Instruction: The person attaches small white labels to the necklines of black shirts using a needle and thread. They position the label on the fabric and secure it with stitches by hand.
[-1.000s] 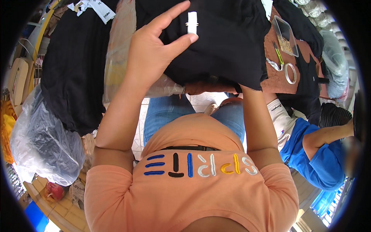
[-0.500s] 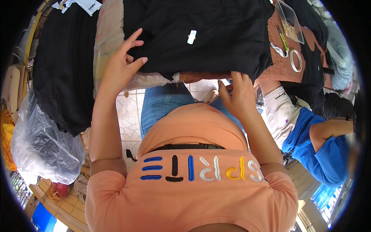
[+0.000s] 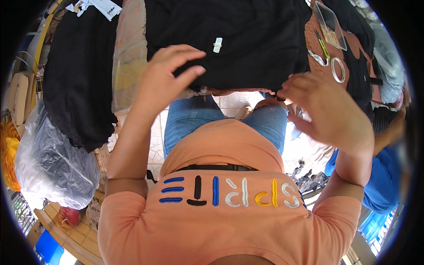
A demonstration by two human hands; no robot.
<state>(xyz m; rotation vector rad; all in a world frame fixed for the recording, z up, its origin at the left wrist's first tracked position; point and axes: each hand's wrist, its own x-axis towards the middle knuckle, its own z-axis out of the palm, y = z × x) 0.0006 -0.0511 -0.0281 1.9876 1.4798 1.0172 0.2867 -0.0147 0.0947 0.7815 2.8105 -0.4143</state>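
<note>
A black cloth (image 3: pixel 247 57) lies over the work surface in front of me, its near edge hanging toward my lap. On it sits a small white tag (image 3: pixel 217 45) with a thin gold-coloured piece across it. My left hand (image 3: pixel 170 75) hovers at the near left part of the cloth, thumb and fingers apart and nothing between them. By the near right corner is my right hand (image 3: pixel 324 106), slightly blurred. Its fingertips overlap the cloth's edge, and whether they touch it I cannot tell. The right thumb stands well away from the fingers.
To the right, a brown cloth (image 3: pixel 316 37) bears a yellow-green thread snipper (image 3: pixel 323 45), a white tape roll (image 3: pixel 338 70) and a clear plastic box (image 3: pixel 329 24). More black fabric (image 3: pixel 81 75) and a clear plastic bag (image 3: pixel 53 163) are at left. A person in blue (image 3: pixel 382 181) sits at right.
My left hand has moved right over the cloth. The right hand has swung outward to the right, its forearm lifted. The cloth's near edge lies a little differently, and the neighbour's light-coloured leg is now mostly covered.
</note>
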